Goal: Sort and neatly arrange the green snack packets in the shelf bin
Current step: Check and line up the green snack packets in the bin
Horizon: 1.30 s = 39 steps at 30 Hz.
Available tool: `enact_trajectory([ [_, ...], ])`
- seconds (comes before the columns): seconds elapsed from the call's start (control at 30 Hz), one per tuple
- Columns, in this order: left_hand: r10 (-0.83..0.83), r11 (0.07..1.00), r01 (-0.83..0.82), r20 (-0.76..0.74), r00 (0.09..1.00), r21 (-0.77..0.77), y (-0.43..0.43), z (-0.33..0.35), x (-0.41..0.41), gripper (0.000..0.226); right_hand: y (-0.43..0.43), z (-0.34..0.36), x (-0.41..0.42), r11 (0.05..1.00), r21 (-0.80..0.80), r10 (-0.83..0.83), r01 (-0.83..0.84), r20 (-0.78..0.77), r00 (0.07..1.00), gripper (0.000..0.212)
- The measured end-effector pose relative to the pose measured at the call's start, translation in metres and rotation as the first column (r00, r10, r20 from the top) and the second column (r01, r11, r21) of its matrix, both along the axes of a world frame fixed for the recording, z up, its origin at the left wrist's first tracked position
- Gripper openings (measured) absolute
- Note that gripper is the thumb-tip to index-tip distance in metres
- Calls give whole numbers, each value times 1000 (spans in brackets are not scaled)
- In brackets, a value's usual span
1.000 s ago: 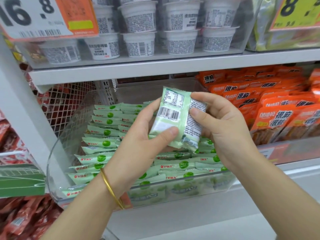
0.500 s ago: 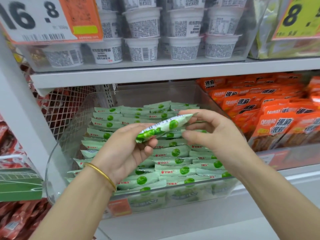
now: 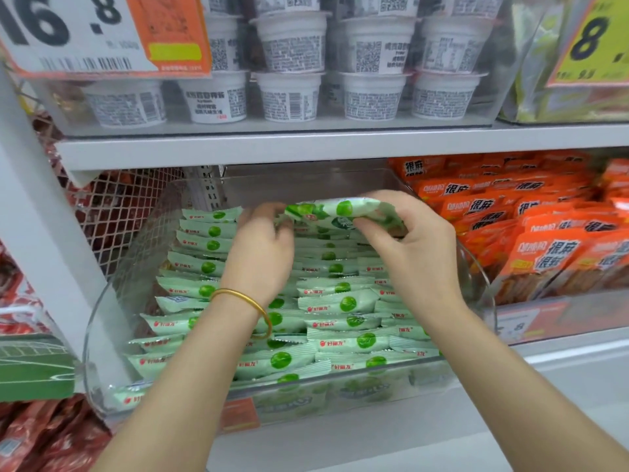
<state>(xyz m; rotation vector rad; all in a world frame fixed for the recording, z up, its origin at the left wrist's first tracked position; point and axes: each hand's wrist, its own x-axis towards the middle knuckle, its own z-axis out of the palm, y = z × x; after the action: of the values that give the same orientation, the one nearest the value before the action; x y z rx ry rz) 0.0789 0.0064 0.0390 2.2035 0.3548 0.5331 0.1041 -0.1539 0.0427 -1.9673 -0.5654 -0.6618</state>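
A clear plastic shelf bin (image 3: 102,335) holds several rows of pale green snack packets (image 3: 340,303) with green dots, lying flat and overlapping. Above the back of the bin I hold one green packet (image 3: 337,211) roughly level, face up. My right hand (image 3: 412,253) pinches its right end with curled fingers. My left hand (image 3: 262,253), with a gold bangle at the wrist, is at the packet's left end; its fingertips are blurred and curled at that end.
Orange snack packets (image 3: 544,240) fill the neighbouring bin on the right. The shelf above (image 3: 306,144) hangs low over the bin and carries white cups (image 3: 289,97). A wire mesh panel (image 3: 112,212) and red packets stand at the left.
Both hands have carried the packet deeper, toward the back of the bin. It went from back side showing to flat with the green-dot face up.
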Motion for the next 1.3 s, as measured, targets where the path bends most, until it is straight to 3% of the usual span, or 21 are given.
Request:
enact_trajectory([
  [0.07, -15, 917, 73, -149, 989, 391, 4, -11, 2, 39, 5, 1, 9, 974, -157, -145, 163, 118, 982, 16],
  [0.13, -10, 852, 158, -286, 958, 499, 5, -17, 2, 49, 16, 5, 22, 924, -256, -230, 284, 220, 948, 17],
  [0.27, 12, 834, 204, -385, 923, 513, 9, -21, 4, 50, 40, 18, 39, 828, -435, -206, 353, 349, 914, 15],
  [0.37, 5, 839, 216, -404, 915, 499, 9, -20, 5, 51, 48, 25, 54, 653, -698, -218, 294, 198, 956, 20],
  [0.53, -4, 840, 232, -421, 907, 491, 13, -20, 6, 52, 57, 24, 69, 507, -799, -251, 324, 223, 942, 31],
  [0.77, -18, 849, 233, -415, 909, 474, 13, -16, 4, 52, 68, 10, 78, 456, -884, -145, 105, 43, 988, 25],
  [0.9, -30, 853, 248, -430, 902, 460, 14, -14, 5, 52, 52, 12, 75, 571, -777, -155, 265, 215, 964, 33],
  [1.0, -25, 855, 246, -437, 899, 457, 14, -14, 6, 52, 51, 5, 74, 675, -738, -49, 14, -25, 999, 46],
  [1.1, -18, 858, 241, -442, 897, 453, 12, -13, 6, 52, 56, -5, 77, 635, -760, -2, -137, -179, 984, 52],
  [1.3, -22, 858, 246, -448, 894, 450, 13, -11, 7, 52, 63, -7, 79, 604, -759, 5, -243, -302, 953, 38],
])
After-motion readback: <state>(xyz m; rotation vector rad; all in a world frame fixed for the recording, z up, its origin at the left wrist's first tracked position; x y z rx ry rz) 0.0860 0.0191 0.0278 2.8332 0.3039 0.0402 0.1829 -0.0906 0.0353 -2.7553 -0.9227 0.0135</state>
